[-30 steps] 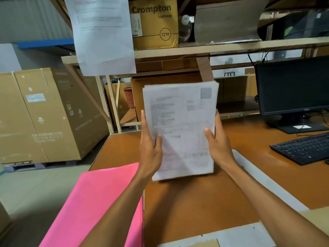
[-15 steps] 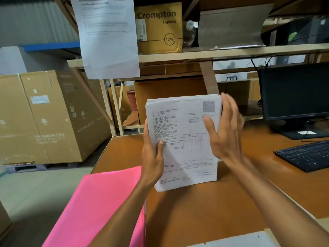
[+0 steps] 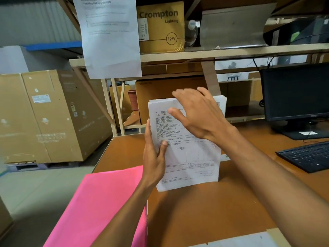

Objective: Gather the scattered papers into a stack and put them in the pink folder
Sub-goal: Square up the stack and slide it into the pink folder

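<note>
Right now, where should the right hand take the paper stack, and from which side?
Probably the right edge, from the right: the paper stack is upright, the left hand pinches its left edge, and the open right hand grips nothing.

I saw thin white printed paper in the stack (image 3: 188, 157), a matt pink folder (image 3: 99, 202), a smooth, faintly glossy brown desk (image 3: 204, 211), matt cardboard boxes (image 3: 44, 118) and a black plastic keyboard (image 3: 308, 155).
</note>
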A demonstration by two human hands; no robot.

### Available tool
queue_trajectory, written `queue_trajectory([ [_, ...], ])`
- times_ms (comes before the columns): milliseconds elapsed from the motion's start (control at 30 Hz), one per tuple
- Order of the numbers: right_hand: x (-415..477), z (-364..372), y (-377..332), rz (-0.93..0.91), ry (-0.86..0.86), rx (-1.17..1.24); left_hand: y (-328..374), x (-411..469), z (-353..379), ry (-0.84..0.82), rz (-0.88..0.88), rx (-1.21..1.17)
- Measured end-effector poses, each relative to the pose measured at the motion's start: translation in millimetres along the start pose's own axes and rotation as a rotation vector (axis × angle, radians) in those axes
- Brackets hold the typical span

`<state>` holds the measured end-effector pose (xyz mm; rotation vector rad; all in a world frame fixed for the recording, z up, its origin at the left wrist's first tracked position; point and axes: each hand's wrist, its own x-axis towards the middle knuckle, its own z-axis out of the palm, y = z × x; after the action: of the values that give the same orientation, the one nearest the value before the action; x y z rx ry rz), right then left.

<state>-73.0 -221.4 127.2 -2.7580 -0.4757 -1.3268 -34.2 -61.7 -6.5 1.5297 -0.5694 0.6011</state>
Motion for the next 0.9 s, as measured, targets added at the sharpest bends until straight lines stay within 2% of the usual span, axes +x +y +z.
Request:
queue_trajectory([
  [500,2,6,-20,-0.118,-0.058,-0.021,0,-1,1,0.015,-0.001,0.031],
  [567,2,6,-20,-0.09,0.013,-0.008,-2,0,0,0.015,-0.002,0.043],
  [667,2,6,-17,-0.08,-0.045,-0.021,-4,2,1,0.014,0.0,0.05],
  [800,-4,5,-3,0.005,0.041,-0.009,-5,3,0,0.006,-0.001,0.041],
  [900,-8,0,12,0.036,-0.009,-0.042,-4,2,2,-0.004,-0.009,0.024],
])
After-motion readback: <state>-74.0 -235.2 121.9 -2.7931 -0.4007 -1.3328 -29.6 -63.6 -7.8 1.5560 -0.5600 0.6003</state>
